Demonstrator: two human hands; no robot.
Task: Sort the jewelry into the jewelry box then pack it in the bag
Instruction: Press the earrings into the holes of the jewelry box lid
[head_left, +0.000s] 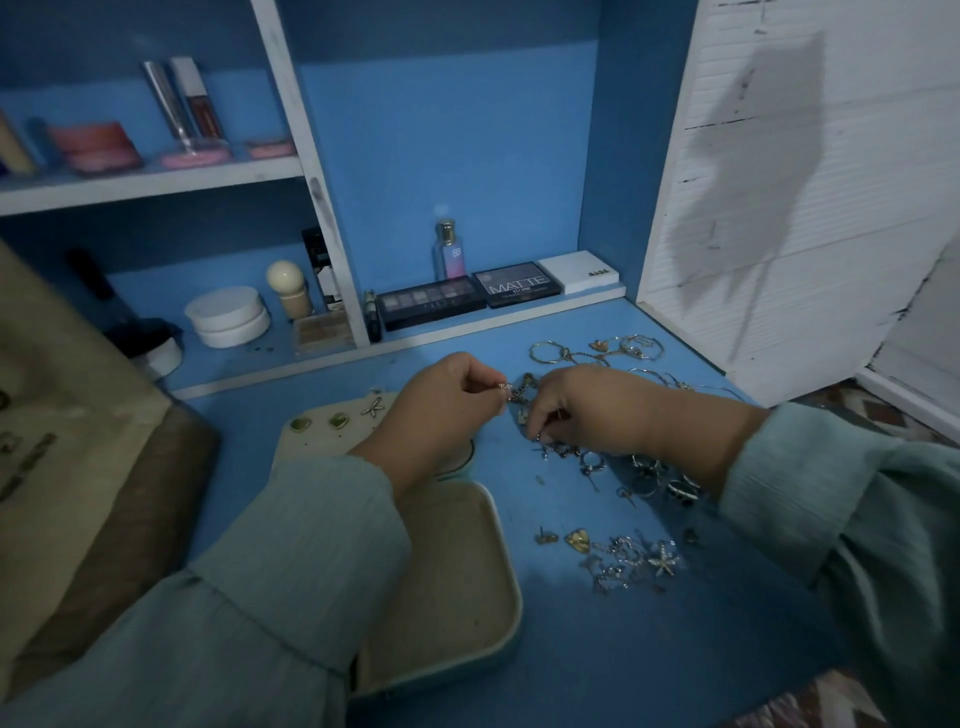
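An open cream jewelry box (457, 571) lies on the blue desk, its far half holding green stud earrings (319, 422) and a starfish piece (372, 407). My left hand (441, 410) hovers over the box and pinches a small sparkly earring (504, 387). My right hand (597, 410) reaches down into the loose jewelry and pinches a small piece (535, 435) off the desk. Rings (654, 478) lie under my right wrist. Nearer me lie gold studs (563, 538) and silver star earrings (644, 564). Hoops and bangles (597, 351) lie farther back.
A beige bag (67, 441) stands at the left edge. Eyeshadow palettes (467, 296), a perfume bottle (448, 249), a white box (582, 271) and cream jars (228, 314) line the back shelf. A white panelled wall (805, 208) closes the right side.
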